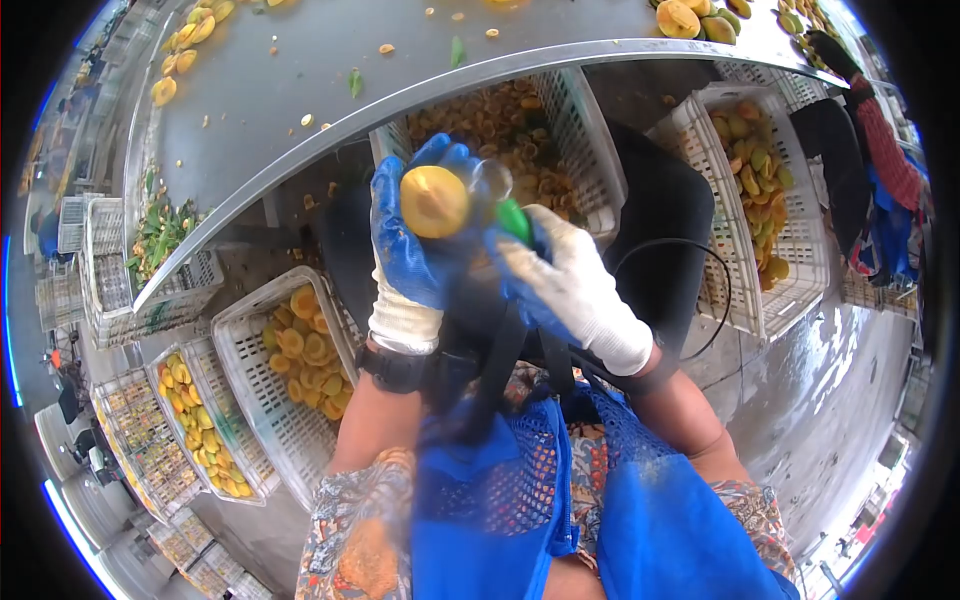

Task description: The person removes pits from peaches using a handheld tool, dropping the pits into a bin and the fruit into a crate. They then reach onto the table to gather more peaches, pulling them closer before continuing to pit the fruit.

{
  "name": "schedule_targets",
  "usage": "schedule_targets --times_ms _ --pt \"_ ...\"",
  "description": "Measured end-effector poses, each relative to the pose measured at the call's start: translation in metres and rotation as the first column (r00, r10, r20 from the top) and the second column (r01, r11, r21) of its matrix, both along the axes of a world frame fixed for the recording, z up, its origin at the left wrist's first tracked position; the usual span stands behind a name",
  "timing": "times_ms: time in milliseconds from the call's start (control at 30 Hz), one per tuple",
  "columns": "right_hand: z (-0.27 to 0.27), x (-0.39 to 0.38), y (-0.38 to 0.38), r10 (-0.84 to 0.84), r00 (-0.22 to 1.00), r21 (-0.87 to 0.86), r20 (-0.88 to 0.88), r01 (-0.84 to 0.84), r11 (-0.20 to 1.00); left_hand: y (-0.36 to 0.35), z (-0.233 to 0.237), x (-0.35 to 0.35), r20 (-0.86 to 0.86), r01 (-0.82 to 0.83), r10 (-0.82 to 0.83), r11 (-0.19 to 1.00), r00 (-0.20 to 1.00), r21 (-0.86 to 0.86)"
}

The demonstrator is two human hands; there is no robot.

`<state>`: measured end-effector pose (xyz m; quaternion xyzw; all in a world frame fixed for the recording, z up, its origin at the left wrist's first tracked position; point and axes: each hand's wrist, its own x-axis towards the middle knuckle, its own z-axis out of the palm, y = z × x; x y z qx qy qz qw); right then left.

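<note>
My left hand [405,235], in a blue-coated white glove, is closed around a halved yellow peach [435,201]. The cut face is turned up, with a brownish hollow or pit at its middle. In my right hand [572,285], gloved the same way, is a pitting tool with a green handle [514,221] and a round metal loop [491,181]. The loop stands just right of the peach half, and it looks slightly blurred. Below both hands is a white crate [585,150] holding many brown peach pits and scraps [530,130].
A metal table [300,60] with peach halves, leaves and loose pits runs across the top. Crates of peach halves stand at left [290,440] and right [715,240]. A dark seat [665,215] is near my right hand. Another person's red sleeve [888,150] shows at far right.
</note>
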<state>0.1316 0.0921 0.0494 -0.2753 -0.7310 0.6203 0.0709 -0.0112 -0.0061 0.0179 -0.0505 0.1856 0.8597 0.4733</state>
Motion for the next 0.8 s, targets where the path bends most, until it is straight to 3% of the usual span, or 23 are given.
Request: schedule_targets --times_ms 33,133,167,333,400,500,800 --pt "0.000 0.001 0.002 -0.036 0.999 -0.160 0.023 0.039 0.986 0.000 -0.001 0.000 0.063 0.006 -0.012 0.996 0.998 0.089" --pt "-0.001 0.001 0.003 -0.046 0.999 -0.065 0.004 0.047 0.997 0.000 0.000 0.000 0.117 0.007 -0.016 0.997 0.993 0.082" --pt "0.007 0.003 0.003 -0.044 0.995 -0.215 0.086 0.062 0.975 0.000 0.000 -0.001 0.114 0.020 -0.030 0.996 0.993 0.088" --pt "0.003 0.005 0.001 -0.003 1.000 0.117 -0.015 0.005 0.993 0.004 0.001 0.002 0.093 0.059 -0.060 0.998 0.994 0.018" --pt "-0.001 0.005 0.000 0.045 0.997 0.312 -0.056 -0.026 0.950 0.006 0.002 0.003 -0.038 0.040 -0.043 0.996 0.998 -0.085" --pt "-0.002 0.003 0.001 0.157 0.988 0.435 0.016 -0.148 0.888 0.010 0.008 0.010 -0.247 0.007 -0.073 0.966 0.966 -0.257" --pt "-0.009 0.002 0.000 0.172 0.985 0.537 0.024 -0.158 0.829 0.017 0.013 0.019 -0.521 -0.123 -0.120 0.904 0.845 -0.409"
